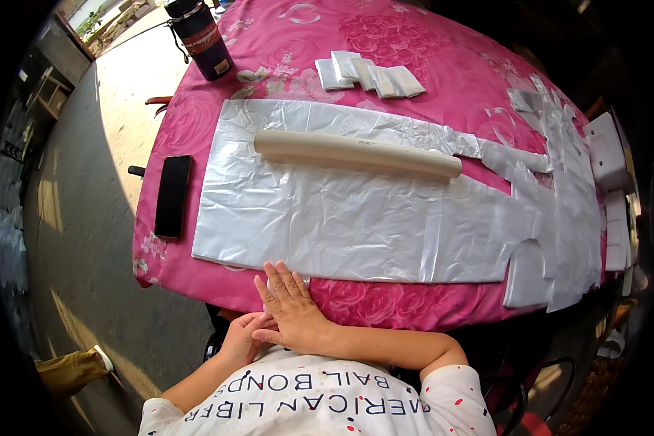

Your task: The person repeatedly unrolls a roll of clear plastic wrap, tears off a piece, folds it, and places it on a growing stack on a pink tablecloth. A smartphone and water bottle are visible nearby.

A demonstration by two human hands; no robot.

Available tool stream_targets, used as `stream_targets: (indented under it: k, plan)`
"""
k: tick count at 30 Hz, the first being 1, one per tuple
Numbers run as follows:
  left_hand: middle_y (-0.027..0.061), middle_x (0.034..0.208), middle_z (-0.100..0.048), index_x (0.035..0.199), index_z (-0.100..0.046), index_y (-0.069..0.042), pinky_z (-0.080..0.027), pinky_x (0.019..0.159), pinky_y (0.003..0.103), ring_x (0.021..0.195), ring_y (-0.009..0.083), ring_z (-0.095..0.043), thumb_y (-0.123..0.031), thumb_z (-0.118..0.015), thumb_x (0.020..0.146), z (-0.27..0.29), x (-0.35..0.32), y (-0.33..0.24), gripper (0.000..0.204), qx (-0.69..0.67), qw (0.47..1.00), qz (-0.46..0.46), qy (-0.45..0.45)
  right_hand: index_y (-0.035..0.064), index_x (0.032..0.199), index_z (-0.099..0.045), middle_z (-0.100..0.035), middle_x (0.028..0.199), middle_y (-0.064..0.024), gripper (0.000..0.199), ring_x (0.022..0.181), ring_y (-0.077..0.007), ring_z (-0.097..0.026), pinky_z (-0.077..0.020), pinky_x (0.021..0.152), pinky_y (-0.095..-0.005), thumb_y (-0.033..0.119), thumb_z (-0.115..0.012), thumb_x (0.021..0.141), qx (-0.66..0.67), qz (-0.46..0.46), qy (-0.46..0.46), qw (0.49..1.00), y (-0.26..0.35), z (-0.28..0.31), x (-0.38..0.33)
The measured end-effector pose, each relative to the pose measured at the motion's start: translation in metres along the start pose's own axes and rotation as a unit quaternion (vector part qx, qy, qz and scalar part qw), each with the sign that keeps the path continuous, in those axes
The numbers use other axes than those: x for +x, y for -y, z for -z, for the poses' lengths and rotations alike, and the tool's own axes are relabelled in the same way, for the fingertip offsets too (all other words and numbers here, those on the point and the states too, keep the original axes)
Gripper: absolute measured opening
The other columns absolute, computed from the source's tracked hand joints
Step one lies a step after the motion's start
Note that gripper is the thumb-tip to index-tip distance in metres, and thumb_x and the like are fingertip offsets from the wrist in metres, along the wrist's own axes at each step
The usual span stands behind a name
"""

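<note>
My right hand (292, 312) lies flat with its fingers stretched out, their tips at the near edge of a stack of white plastic bags (327, 225). Under its palm shows a bit of white, too covered to name. Close against it is my left hand (244, 338), fingers curled in and partly hidden by the right; what they pinch cannot be made out. A long beige tube (356, 153) rests across the far part of the bags. The bags lie flat, their cut handle ends crumpled toward the right.
Several small folded white packets (370, 75) lie on the pink flowered tablecloth (374, 301) at the far side. A black phone (174, 196) is at the left edge, a dark flask (200, 40) at the far left. White boxes (609, 152) stand beyond the right edge. Another person's leg (73, 370) shows at lower left.
</note>
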State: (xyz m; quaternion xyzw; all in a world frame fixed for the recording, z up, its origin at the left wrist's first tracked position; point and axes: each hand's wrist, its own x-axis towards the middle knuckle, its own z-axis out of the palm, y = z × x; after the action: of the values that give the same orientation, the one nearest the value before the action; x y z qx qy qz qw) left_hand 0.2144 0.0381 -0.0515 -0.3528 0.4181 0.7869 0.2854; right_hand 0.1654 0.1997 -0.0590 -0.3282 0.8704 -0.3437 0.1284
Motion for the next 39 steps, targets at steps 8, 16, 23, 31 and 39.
stream_targets:
  k: [8, 16, 23, 31, 39]
  plan:
    - [0.0134, 0.096, -0.061, 0.101, -0.054, 0.004, -0.055, 0.079, 0.034, 0.091, 0.0237, -0.063, -0.011, -0.059, 0.089, 0.004, -0.004, 0.01, 0.019, 0.017, 0.998, -0.017, -0.059, 0.0042, 0.146, -0.003, 0.001, 0.15, -0.0237, 0.092, 0.14, -0.038, 0.003, -0.0024, 0.111, -0.0492, 0.056, -0.049, 0.085, 0.064, 0.02, -0.021, 0.998, -0.002, -0.003, 0.0]
    - [0.012, 0.089, -0.065, 0.097, -0.058, 0.003, -0.053, 0.067, 0.029, 0.077, 0.0179, -0.065, -0.015, -0.058, 0.09, 0.022, -0.009, 0.016, 0.019, 0.017, 0.999, -0.032, -0.036, 0.0043, 0.146, -0.004, -0.003, 0.15, -0.0232, 0.088, 0.14, -0.0386, 0.0, -0.006, 0.11, -0.0514, 0.05, -0.05, 0.088, 0.154, 0.063, 0.035, 0.985, 0.016, -0.014, 0.0]
    - [0.0059, 0.064, -0.066, 0.083, -0.069, -0.001, -0.045, 0.05, 0.025, 0.053, 0.0113, -0.058, -0.011, -0.071, 0.078, 0.01, -0.009, -0.011, 0.012, 0.495, 0.819, -0.292, -0.009, 0.0033, 0.126, -0.05, -0.051, 0.126, -0.0169, 0.054, 0.119, -0.0343, -0.045, -0.0353, 0.1, -0.0433, 0.024, -0.066, 0.079, 0.144, 0.183, 0.057, 0.971, -0.014, 0.051, 0.027]
    - [0.0118, 0.098, -0.066, 0.112, -0.059, -0.005, -0.054, 0.068, 0.029, 0.079, 0.0219, -0.067, -0.013, -0.078, 0.067, -0.044, -0.006, -0.071, 0.049, 0.6, 0.656, -0.457, 0.024, 0.007, 0.096, -0.066, -0.064, 0.082, -0.009, 0.019, 0.076, -0.0228, -0.062, -0.0496, 0.069, -0.0321, 0.009, -0.065, 0.077, 0.124, 0.062, -0.031, 0.99, -0.073, 0.154, 0.037]
    - [0.0131, 0.103, -0.064, 0.109, -0.061, -0.004, -0.054, 0.071, 0.032, 0.086, 0.0249, -0.066, -0.011, -0.073, 0.071, -0.068, 0.011, -0.07, 0.041, 0.602, 0.639, -0.472, 0.081, -0.0049, 0.114, -0.055, -0.063, 0.1, -0.0103, 0.033, 0.087, -0.0144, -0.06, -0.0474, 0.079, -0.0252, 0.007, -0.061, 0.084, 0.278, -0.165, -0.489, 0.81, -0.275, 0.304, 0.12]
